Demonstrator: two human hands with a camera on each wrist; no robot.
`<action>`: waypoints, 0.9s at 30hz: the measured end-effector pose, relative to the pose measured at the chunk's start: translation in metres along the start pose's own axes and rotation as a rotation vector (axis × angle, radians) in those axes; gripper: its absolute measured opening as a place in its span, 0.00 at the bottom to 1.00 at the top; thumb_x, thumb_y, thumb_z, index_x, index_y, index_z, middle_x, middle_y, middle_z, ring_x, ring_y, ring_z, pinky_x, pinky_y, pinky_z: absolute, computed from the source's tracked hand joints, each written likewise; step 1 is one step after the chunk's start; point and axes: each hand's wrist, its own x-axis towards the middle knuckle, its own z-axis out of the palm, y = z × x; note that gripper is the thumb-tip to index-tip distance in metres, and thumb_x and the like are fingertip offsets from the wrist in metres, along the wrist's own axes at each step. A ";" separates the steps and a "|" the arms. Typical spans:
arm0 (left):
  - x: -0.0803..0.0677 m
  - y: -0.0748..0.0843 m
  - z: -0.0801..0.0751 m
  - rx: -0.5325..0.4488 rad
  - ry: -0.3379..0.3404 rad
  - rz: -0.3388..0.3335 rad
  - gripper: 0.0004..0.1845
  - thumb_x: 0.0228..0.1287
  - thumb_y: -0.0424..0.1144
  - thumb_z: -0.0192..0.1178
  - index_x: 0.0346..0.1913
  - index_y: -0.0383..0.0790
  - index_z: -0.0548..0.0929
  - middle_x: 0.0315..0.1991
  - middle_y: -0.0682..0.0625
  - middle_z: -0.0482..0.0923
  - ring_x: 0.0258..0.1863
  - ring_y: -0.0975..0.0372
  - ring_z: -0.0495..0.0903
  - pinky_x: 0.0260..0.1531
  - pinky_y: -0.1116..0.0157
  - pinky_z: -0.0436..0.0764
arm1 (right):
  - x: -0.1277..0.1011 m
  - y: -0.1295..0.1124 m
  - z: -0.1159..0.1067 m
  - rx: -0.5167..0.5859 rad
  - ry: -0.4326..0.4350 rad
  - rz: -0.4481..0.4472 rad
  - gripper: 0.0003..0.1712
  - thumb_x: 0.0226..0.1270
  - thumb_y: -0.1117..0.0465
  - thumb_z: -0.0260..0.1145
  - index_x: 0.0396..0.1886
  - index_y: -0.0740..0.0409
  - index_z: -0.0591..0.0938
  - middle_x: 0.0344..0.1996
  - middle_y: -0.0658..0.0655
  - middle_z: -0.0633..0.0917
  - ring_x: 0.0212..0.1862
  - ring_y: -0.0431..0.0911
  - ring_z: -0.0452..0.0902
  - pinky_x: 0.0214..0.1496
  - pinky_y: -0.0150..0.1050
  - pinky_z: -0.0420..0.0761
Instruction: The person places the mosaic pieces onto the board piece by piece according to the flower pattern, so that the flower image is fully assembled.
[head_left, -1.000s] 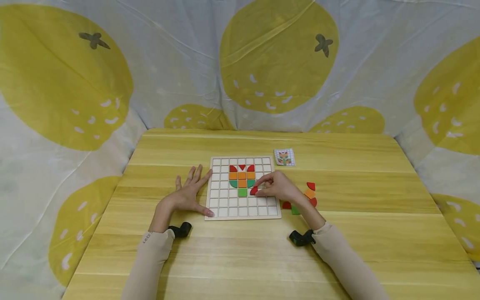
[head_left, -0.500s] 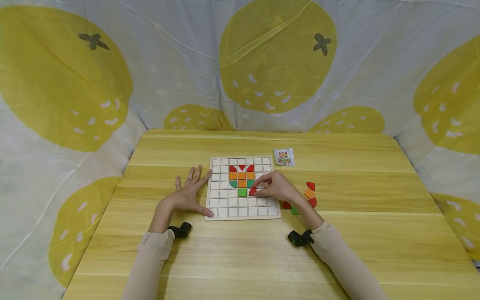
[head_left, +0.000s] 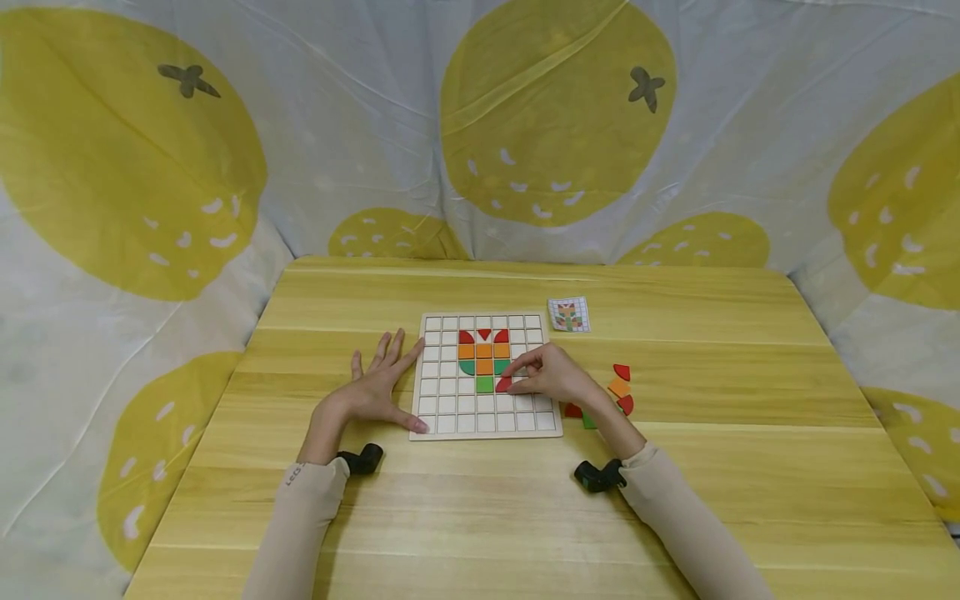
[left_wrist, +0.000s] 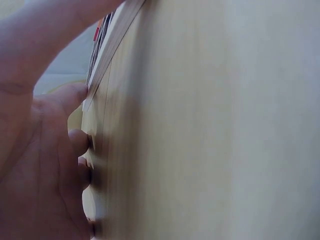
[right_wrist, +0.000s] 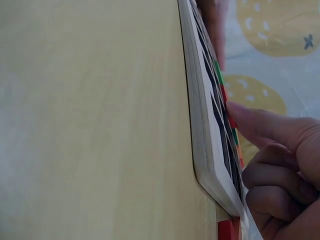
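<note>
A square wooden grid board lies on the table with a pattern of red, orange and green tiles in its upper middle. My left hand is spread at the board's left side, thumb on the near left corner and index fingertip at the left edge. Between thumb and index finger, my right hand pinches a red rounded tile at the cell right of the light green square tile. In the right wrist view the other fingers are curled. The fingers partly cover the red tile.
Several loose tiles lie right of the board, among them a red one and an orange one; the right forearm partly hides others. A small pattern card sits behind the board's far right corner. A lemon-print cloth hangs behind the table.
The red tile in my right hand has shifted slightly left and turned a little, coming into the cell beside the light green square. My left hand keeps its place.
</note>
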 end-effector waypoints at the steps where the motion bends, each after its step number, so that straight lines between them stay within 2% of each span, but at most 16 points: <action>1: 0.000 0.000 0.000 0.000 0.000 -0.001 0.76 0.43 0.62 0.82 0.85 0.47 0.40 0.83 0.35 0.20 0.82 0.39 0.19 0.69 0.25 0.20 | 0.000 0.000 0.000 0.000 -0.001 0.004 0.12 0.60 0.62 0.79 0.44 0.59 0.92 0.12 0.46 0.59 0.21 0.42 0.52 0.27 0.32 0.55; 9: 0.000 0.000 0.000 0.000 -0.001 0.004 0.75 0.43 0.62 0.82 0.85 0.46 0.40 0.83 0.35 0.20 0.82 0.39 0.19 0.69 0.25 0.20 | 0.001 0.001 -0.001 -0.010 -0.005 0.013 0.12 0.60 0.62 0.79 0.44 0.56 0.92 0.13 0.46 0.59 0.21 0.41 0.52 0.28 0.32 0.57; 27: 0.000 0.000 -0.001 0.005 0.001 0.007 0.75 0.43 0.62 0.82 0.85 0.46 0.40 0.83 0.34 0.21 0.82 0.39 0.19 0.69 0.25 0.20 | -0.002 -0.001 -0.003 0.010 0.004 0.032 0.12 0.60 0.63 0.79 0.45 0.57 0.93 0.11 0.46 0.61 0.19 0.40 0.52 0.25 0.31 0.56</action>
